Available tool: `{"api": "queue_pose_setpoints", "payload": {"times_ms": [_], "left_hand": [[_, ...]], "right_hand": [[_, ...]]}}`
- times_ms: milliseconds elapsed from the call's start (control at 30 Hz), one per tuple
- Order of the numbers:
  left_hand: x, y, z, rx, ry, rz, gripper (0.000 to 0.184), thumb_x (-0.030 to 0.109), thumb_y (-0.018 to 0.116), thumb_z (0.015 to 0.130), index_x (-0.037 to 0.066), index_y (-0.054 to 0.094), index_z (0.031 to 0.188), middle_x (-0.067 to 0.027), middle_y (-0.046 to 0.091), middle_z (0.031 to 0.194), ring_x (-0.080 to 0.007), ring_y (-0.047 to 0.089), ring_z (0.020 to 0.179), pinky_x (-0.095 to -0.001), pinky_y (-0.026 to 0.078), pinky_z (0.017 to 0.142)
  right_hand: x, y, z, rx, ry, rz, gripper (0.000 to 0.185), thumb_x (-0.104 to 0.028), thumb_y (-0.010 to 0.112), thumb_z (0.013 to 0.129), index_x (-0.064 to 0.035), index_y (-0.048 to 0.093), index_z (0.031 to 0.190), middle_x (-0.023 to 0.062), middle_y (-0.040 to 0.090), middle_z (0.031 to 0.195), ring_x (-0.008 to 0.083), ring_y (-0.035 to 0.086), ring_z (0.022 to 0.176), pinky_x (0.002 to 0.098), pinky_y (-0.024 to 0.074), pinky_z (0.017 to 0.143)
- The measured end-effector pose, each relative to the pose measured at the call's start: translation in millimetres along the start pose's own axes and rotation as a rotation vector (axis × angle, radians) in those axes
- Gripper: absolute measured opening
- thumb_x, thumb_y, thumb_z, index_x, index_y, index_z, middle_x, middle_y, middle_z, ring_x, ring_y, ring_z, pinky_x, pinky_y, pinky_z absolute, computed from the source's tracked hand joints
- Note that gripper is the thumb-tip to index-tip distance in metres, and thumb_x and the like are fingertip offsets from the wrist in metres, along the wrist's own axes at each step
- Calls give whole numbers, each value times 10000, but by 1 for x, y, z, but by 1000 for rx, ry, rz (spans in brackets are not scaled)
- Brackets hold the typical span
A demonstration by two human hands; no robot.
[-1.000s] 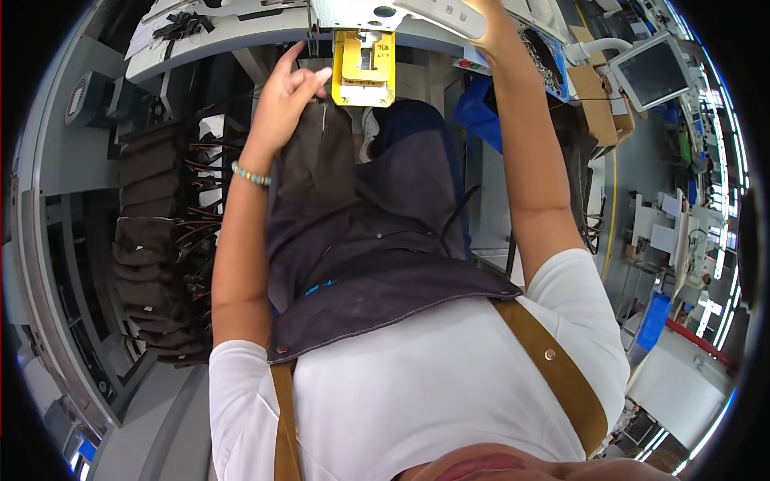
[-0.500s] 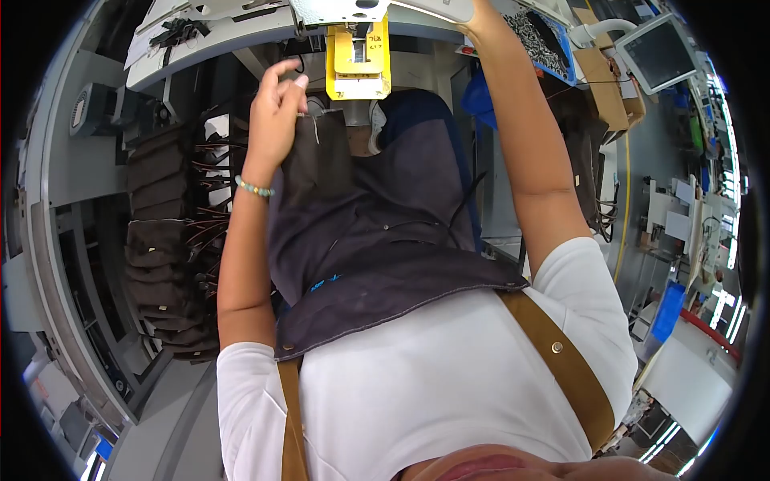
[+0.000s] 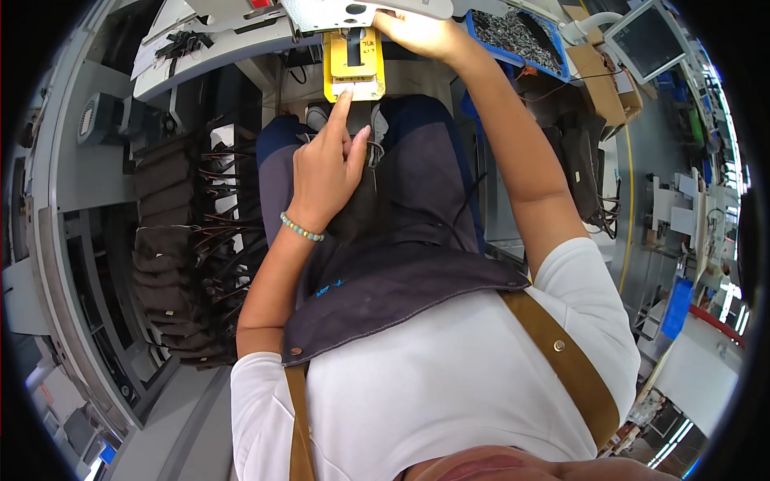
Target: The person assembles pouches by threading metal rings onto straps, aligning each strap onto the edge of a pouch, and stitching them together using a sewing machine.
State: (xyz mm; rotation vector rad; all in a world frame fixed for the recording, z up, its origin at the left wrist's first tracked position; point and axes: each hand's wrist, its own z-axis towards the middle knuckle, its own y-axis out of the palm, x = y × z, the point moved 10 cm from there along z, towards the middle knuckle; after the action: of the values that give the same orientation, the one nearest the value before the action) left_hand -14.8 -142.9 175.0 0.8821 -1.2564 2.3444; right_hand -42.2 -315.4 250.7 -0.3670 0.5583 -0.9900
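Between left hand (image 3: 325,172) and right hand (image 3: 419,36): yellow plate (image 3: 370,66), by left fingertip (image 3: 346,98); cannot tell grips.

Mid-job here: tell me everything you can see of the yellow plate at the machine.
The yellow plate is bright and smooth-looking, perhaps plastic or painted metal. It has rounded lower corners, a dark slot down its middle, dark handwriting right of the slot, and a pale strip near its lower end. It juts from under the white machine toward the person. The left hand's index fingertip overlaps its lower edge in view; whether they touch is unclear.
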Motion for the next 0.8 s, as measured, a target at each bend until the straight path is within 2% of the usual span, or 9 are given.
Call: {"api": "queue_pose_setpoints", "payload": {"times_ms": [33,133,167,267,400,600,700,800], "left_hand": [[0,3,4,-29,-1,60,557,110,656,896,17,435,1398,-68,520,622,-194,528,506,-324,435,502],[-2,14,17,-95,-10,222,560,178,640,911,2,425,1397,-108,590,670,-265,601,559,-374,467,515],[-2,17,20,-102,-17,263,559,196,634,914,-4,425,1392,-122,614,695,-289,621,586,-391,478,522],[-2,24,28,-133,-17,353,558,236,621,918,-35,429,1366,-177,662,748,-345,654,630,-427,505,535],[-2,29,31,-159,-17,392,585,246,622,916,-52,409,1372,-186,649,685,-351,642,579,-433,500,515],[1,29,33,-173,-26,409,661,262,626,915,-69,349,1415,-182,638,640,-339,638,553,-422,490,488],[-1,29,29,-148,-19,399,687,261,629,916,-72,318,1431,-166,636,634,-327,636,547,-413,485,483],[-1,30,26,-125,-17,362,699,253,633,917,-72,299,1438,-138,627,625,-310,629,535,-402,482,478]], "right_hand": [[-1,0,3,-3,103,86,244,-8,572,887,43,650,1112,164,695,1070,270,679,916,339,541,813],[2,4,2,-7,232,80,250,-8,570,900,40,642,1134,171,684,1112,264,675,965,330,533,853],[21,10,-15,-43,386,-14,259,4,559,906,46,635,1149,177,681,1128,264,672,984,328,531,856],[10,7,-6,-8,172,91,260,-8,568,899,41,637,1144,176,686,1104,275,670,989,333,529,861],[-1,6,-15,26,-17,-180,260,-13,582,876,26,650,1124,178,689,1074,303,673,977,352,534,861],[18,8,-30,132,389,40,239,-43,594,872,16,663,1094,175,695,1047,295,681,947,366,543,839],[16,6,-22,122,359,91,241,-40,593,863,11,666,1086,180,696,1030,316,679,921,367,544,828],[12,13,-21,22,184,-108,247,-43,574,862,9,665,1086,183,696,1012,342,675,893,372,548,811]]}}
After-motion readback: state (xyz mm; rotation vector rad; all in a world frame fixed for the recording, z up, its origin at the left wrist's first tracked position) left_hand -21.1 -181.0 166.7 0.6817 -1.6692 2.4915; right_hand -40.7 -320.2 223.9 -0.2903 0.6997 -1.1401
